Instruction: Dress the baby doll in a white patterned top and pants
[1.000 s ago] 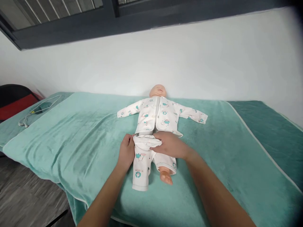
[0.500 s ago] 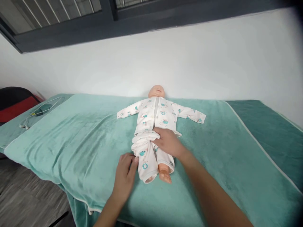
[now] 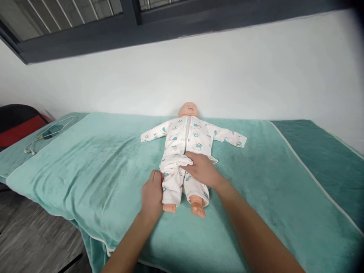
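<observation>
A baby doll point(image 3: 188, 109) lies on its back, arms spread, in a white printed jacket point(image 3: 176, 134) and matching white trousers point(image 3: 172, 189). Both of its feet show below the trouser cuffs. My right hand point(image 3: 202, 168) grips the trousers' bunched waistband at the middle of the doll's front. At the outer edge of the trouser leg on the left, my left hand point(image 3: 152, 191) has its fingers curled on the fabric; the fingertips are partly hidden.
A green cloth point(image 3: 113, 178) covers the table under the doll. White cables point(image 3: 35, 144) lie at the far left, near a black and red chair point(image 3: 22, 127). Behind stand a white wall point(image 3: 182, 72) and a dark window frame point(image 3: 170, 22).
My left hand has moved up along the trouser leg and closed on it. That leg's cuff is higher, and the foot there now shows. My right hand has barely moved.
</observation>
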`<state>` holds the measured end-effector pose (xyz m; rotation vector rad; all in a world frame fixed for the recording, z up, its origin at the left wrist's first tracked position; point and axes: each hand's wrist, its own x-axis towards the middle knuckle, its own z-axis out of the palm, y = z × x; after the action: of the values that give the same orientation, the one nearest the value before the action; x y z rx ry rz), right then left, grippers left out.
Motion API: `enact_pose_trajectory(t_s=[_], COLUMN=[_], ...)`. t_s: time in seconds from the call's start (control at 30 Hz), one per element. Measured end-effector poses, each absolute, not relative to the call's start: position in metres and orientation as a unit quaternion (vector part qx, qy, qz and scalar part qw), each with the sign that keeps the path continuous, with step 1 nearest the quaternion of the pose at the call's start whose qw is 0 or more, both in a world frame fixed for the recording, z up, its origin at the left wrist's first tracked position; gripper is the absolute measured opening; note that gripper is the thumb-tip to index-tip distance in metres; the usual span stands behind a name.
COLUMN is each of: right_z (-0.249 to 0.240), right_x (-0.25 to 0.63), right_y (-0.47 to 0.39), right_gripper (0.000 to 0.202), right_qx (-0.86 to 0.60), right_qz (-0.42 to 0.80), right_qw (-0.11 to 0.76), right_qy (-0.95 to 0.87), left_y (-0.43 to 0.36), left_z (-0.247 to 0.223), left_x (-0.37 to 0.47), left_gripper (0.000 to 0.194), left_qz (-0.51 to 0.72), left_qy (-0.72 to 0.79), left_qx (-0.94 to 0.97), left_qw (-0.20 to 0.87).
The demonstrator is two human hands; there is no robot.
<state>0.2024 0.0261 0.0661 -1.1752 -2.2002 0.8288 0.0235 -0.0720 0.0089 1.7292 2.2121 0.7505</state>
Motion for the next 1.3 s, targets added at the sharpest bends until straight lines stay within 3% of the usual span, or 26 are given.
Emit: enact_pose_trajectory(t_s=[0.27, 0.47, 0.6, 0.73, 0.87, 0.93, 1.0, 1.13, 1.2, 1.3], right_z=[0.065, 0.069, 0.07, 0.07, 0.07, 0.069, 0.067, 0.062, 0.06, 0.06], right_x=[0.199, 0.203, 0.207, 0.209, 0.217, 0.223, 0.228, 0.228, 0.226, 0.224], right_y=[0.026, 0.024, 0.02, 0.017, 0.024, 0.031, 0.036, 0.039, 0.038, 0.037], right_gripper=[0.023, 0.021, 0.024, 0.012, 0.006, 0.003, 0.011, 0.009, 0.007, 0.02], right_qx=[-0.442, -0.401, -0.344, -0.33, -0.354, -0.409, -0.451, -0.485, -0.49, -0.496], right_qz=[0.285, 0.313, 0.369, 0.362, 0.261, 0.19, 0.148, 0.133, 0.112, 0.091], right_qw=[0.246, 0.242, 0.31, 0.425, 0.511, 0.48, 0.396, 0.281, 0.271, 0.281], right_qy=[-0.814, -0.827, -0.806, -0.762, -0.739, -0.753, -0.786, -0.817, -0.821, -0.817], left_y=[-0.063, -0.066, -0.052, -0.028, -0.012, -0.009, -0.005, 0.006, 0.011, 0.016], left_z=[0.002, 0.008, 0.019, 0.027, 0.036, 0.044, 0.052, 0.066, 0.069, 0.071], left_x=[0.023, 0.014, 0.008, 0.006, 0.004, 0.003, 0.002, 0.007, 0.014, 0.023], left_gripper=[0.011, 0.018, 0.027, 0.026, 0.025, 0.025, 0.029, 0.03, 0.023, 0.011], left_qz=[0.252, 0.525, 0.605, 0.599, 0.541, 0.5, 0.454, 0.354, 0.306, 0.239], left_qy=[0.753, 0.654, 0.595, 0.59, 0.593, 0.582, 0.58, 0.618, 0.632, 0.618], left_qx=[0.603, 0.475, 0.376, 0.383, 0.447, 0.491, 0.532, 0.621, 0.68, 0.749], left_qw=[0.073, 0.267, 0.373, 0.383, 0.396, 0.412, 0.418, 0.327, 0.208, 0.013])
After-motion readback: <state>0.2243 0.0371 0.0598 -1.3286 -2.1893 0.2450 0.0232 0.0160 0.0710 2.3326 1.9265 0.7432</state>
